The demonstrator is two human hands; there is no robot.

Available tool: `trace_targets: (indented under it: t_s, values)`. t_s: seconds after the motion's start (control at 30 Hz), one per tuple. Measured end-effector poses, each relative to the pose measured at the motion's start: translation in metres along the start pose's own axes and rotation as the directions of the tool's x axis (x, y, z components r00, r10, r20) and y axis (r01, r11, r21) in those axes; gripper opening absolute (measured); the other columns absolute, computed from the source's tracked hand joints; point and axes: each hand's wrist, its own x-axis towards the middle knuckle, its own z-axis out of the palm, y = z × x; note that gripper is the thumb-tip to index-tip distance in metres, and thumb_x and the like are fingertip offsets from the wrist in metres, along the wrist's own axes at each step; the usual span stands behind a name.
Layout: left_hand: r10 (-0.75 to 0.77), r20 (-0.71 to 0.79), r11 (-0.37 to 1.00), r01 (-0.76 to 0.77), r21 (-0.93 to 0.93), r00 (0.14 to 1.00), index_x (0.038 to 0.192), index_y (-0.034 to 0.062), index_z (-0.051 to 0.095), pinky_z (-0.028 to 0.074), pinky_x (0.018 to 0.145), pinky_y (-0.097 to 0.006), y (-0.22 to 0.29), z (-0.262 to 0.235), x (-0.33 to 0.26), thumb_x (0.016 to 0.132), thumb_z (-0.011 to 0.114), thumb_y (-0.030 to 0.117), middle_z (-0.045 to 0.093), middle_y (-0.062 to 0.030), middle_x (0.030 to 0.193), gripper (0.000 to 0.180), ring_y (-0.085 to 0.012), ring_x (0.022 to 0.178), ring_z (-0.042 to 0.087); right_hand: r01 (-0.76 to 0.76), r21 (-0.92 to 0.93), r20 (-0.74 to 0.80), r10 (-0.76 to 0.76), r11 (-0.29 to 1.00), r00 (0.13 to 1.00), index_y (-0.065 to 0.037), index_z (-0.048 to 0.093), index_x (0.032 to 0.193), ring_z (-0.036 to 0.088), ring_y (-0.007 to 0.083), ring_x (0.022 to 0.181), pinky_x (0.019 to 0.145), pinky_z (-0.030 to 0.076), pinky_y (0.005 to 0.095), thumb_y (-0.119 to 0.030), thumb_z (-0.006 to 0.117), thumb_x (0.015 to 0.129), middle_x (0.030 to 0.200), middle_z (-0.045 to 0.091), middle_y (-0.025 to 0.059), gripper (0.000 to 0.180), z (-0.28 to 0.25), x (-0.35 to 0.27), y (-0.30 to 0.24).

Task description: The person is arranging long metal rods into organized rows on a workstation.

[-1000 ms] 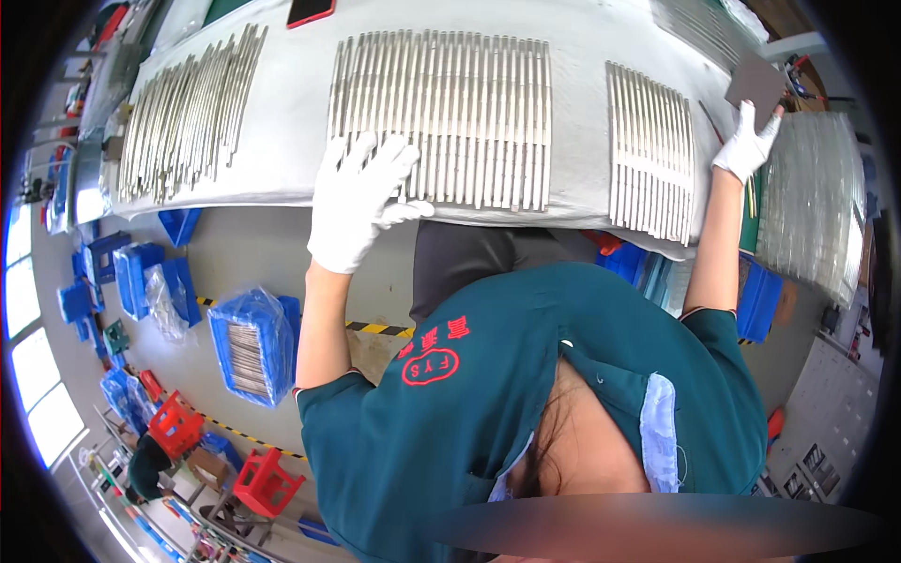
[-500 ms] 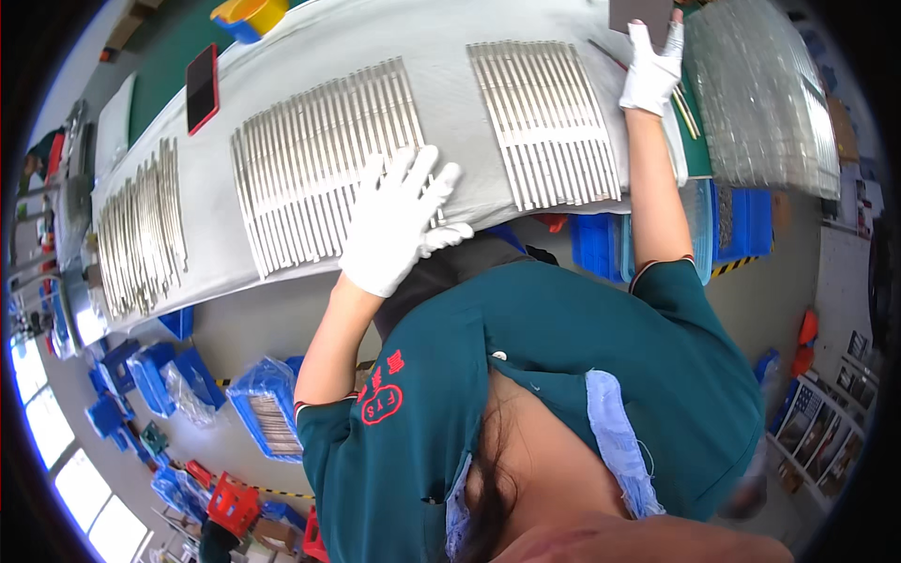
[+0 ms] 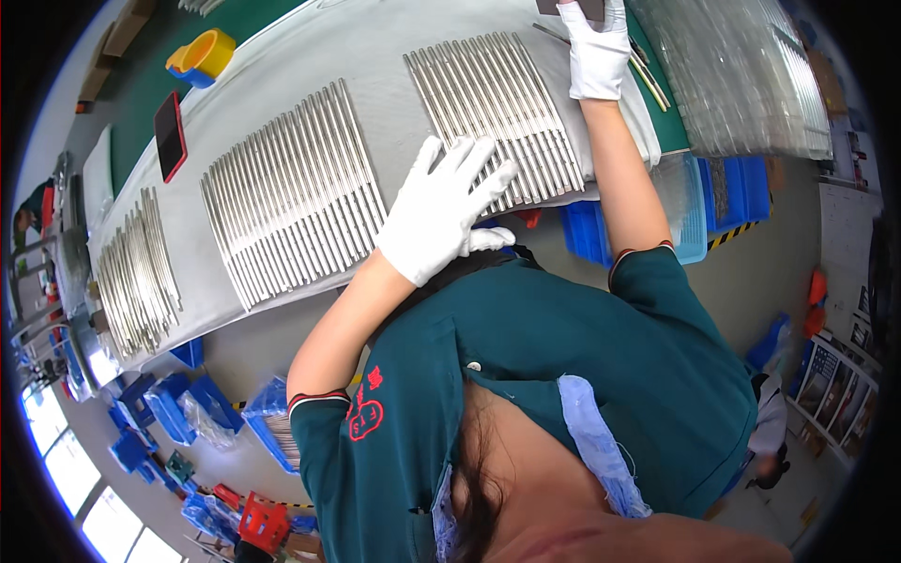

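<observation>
My left hand (image 3: 446,211), in a white glove, has its fingers spread and holds nothing. Its fingertips lie over the lower left part of the right row of slim silvery metal rods (image 3: 493,94); whether they touch is hard to tell. At the far right of the table, my gloved right hand (image 3: 599,56) grips a dark grey-brown flat piece (image 3: 587,8), partly cut off by the picture's top edge. A middle row of similar rods (image 3: 291,188) lies left of my left hand, side by side. A tighter, less even bunch of rods (image 3: 139,277) is at the far left.
A grey cloth (image 3: 375,56) covers the table. On it lies a red-edged phone (image 3: 170,137); a yellow and blue tape-like object (image 3: 202,56) is behind. Clear plastic wrapping (image 3: 732,80) sits at the right, above blue bins (image 3: 741,192). Thin sticks (image 3: 649,80) lie near my right hand.
My left hand has moved right, from the middle row to the right row of rods. My right hand still has the dark piece. The whole view has shifted a little.
</observation>
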Motion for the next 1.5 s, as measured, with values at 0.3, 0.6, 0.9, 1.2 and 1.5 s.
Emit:
trace_targets:
  t_s: [0.3, 0.6, 0.9, 1.2, 1.5]
  values:
    - [-0.095, 0.048, 0.995, 0.092, 0.047, 0.994, 0.142, 0.0149, 0.054, 0.031, 0.113, -0.058, -0.004, -0.009, -0.015, 0.076, 0.068, 0.064, 0.052, -0.0197, 0.143, 0.083, -0.0394, 0.131, 0.051, 0.000, 0.147, -0.135, 0.021, 0.989, 0.991, 0.003, 0.038, 0.153, 0.048, 0.0242, 0.134, 0.114, 0.036, 0.0331, -0.005, 0.067, 0.091, 0.148, 0.049, 0.0160, 0.069, -0.006, 0.005, 0.000]
    - [-0.210, 0.101, 0.976, 0.202, 0.080, 0.972, 0.145, 0.0153, 0.050, 0.030, 0.113, -0.058, -0.005, -0.028, -0.046, 0.076, 0.071, 0.063, 0.047, -0.0241, 0.146, 0.087, -0.0433, 0.132, 0.048, -0.234, 0.916, 0.122, 0.329, 0.325, 0.936, -0.002, 0.033, 0.157, 0.051, 0.0228, 0.129, 0.107, 0.044, 0.0340, -0.005, 0.063, 0.096, 0.147, 0.049, 0.0110, 0.068, -0.034, 0.008, -0.011]
    - [-0.089, 0.052, 0.996, 0.090, -0.016, 0.995, 0.144, 0.0108, 0.051, 0.030, 0.117, -0.056, -0.001, 0.002, -0.005, 0.072, 0.074, 0.063, 0.050, -0.0192, 0.146, 0.091, -0.0406, 0.136, 0.045, -0.149, 0.578, -0.182, 0.305, 0.802, 0.935, -0.004, 0.032, 0.158, 0.052, 0.0233, 0.128, 0.107, 0.044, 0.0343, -0.004, 0.063, 0.096, 0.148, 0.049, 0.0105, 0.069, -0.001, 0.008, -0.013]
    - [-0.014, 0.010, 1.000, 0.014, -0.023, 1.000, 0.143, 0.0110, 0.052, 0.033, 0.114, -0.057, 0.000, -0.005, -0.003, 0.074, 0.073, 0.065, 0.051, -0.0219, 0.144, 0.090, -0.0447, 0.133, 0.046, -0.226, 0.973, 0.232, 0.280, -0.054, 0.932, -0.005, 0.031, 0.158, 0.052, 0.0222, 0.128, 0.106, 0.045, 0.0333, -0.004, 0.063, 0.097, 0.147, 0.049, 0.0099, 0.069, -0.029, 0.008, -0.009]
    - [-0.095, 0.088, 0.994, 0.088, 0.071, 0.992, 0.139, 0.0074, 0.056, 0.032, 0.112, -0.055, 0.003, -0.024, 0.004, 0.073, 0.071, 0.066, 0.052, -0.0221, 0.142, 0.089, -0.0420, 0.132, 0.048, -0.166, 0.512, -0.181, 0.295, 0.843, 0.938, -0.002, 0.032, 0.157, 0.051, 0.0230, 0.129, 0.107, 0.044, 0.0332, -0.006, 0.063, 0.097, 0.146, 0.049, 0.0107, 0.067, -0.003, 0.006, -0.023]
